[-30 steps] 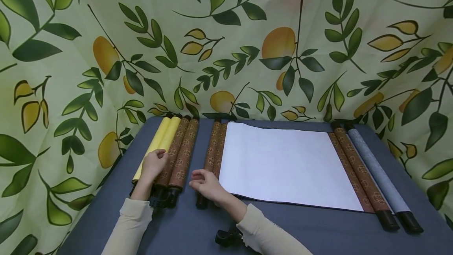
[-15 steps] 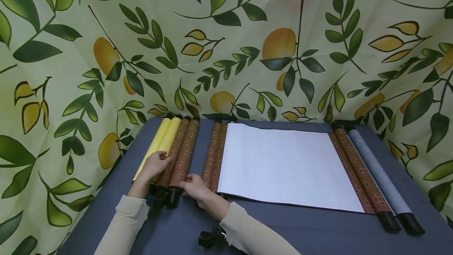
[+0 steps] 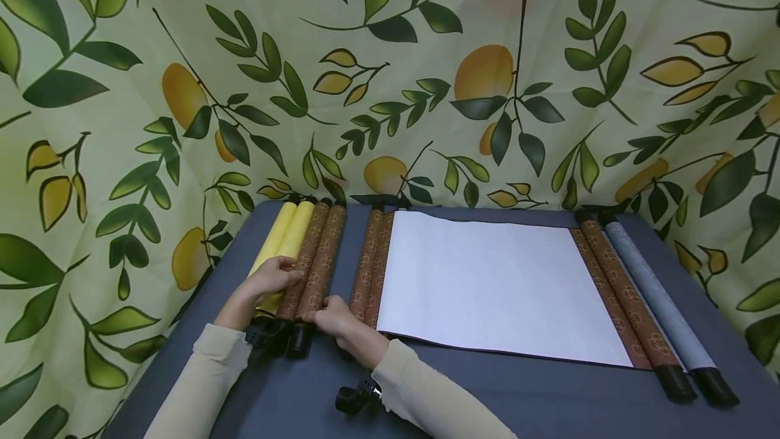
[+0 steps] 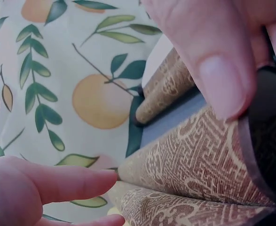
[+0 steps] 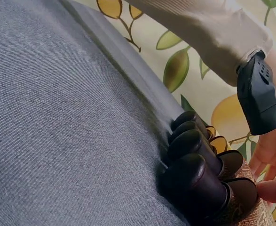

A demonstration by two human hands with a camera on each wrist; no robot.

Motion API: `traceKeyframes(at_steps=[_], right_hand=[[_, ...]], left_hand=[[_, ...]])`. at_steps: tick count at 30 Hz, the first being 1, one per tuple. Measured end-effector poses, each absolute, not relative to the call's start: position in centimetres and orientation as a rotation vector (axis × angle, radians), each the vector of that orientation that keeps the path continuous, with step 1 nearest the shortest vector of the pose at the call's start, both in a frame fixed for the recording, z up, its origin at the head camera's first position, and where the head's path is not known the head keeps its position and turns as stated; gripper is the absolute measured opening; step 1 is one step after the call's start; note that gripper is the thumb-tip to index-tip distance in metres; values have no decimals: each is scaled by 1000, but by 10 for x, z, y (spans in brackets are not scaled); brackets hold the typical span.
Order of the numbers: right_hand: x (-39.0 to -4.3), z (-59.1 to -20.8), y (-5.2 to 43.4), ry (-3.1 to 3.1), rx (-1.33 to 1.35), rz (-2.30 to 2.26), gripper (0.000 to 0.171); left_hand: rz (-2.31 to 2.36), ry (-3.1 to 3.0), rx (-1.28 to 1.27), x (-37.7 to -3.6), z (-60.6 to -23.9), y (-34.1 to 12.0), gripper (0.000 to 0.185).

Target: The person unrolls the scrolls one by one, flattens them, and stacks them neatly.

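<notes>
Two yellow scrolls (image 3: 296, 225) and two brown patterned scrolls (image 3: 326, 256) lie rolled up side by side at the left, black knobs (image 5: 194, 141) toward me. My left hand (image 3: 274, 278) is over this group, thumb and fingers apart, near the left brown scroll. In the left wrist view, left-hand fingers (image 4: 76, 183) show straight beside the brown rolls. My right hand (image 3: 335, 317) pinches the right brown scroll at its near end; the right thumb (image 4: 224, 87) presses the cloth edge by the black knob. My right hand's other fingers are partly hidden.
Right of the hands, a brown-edged scroll lies unrolled, its white sheet (image 3: 500, 283) spread between rolled ends. A blue-grey scroll (image 3: 658, 290) lies beside it on the dark blue table (image 3: 487, 391). A leaf-and-fruit printed cloth (image 3: 390, 87) hangs behind.
My right hand has moved left from beside the open scroll's left roll to the near end of the right brown scroll. My left hand has shifted slightly right, toward the brown scrolls.
</notes>
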State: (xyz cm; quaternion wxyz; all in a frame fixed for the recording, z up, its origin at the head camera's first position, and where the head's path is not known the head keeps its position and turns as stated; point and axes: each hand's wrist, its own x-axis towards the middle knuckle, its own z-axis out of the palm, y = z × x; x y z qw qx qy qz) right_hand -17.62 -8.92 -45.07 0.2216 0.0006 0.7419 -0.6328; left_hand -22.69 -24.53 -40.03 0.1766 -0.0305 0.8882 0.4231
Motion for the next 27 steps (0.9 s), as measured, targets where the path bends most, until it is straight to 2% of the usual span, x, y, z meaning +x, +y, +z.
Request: traceKeyframes(at_steps=[5,10,20,27], right_hand=[[-176,-447,-90,2050,45,-1744,51],[-176,-443,-87,2138,26,-1711,47],[-175,-431,-60,2433,-234,-1552,46],[-177,-432,-42,2432,-206,-1530,65]], left_hand=[[1248,2468,-86,-227,-400,-246,60],[1313,2425,-84,-225,-405,-250,64],[1508,2276,-114,-222,-415,-240,71],[1687,2186,-230,-216,-424,-219,75]])
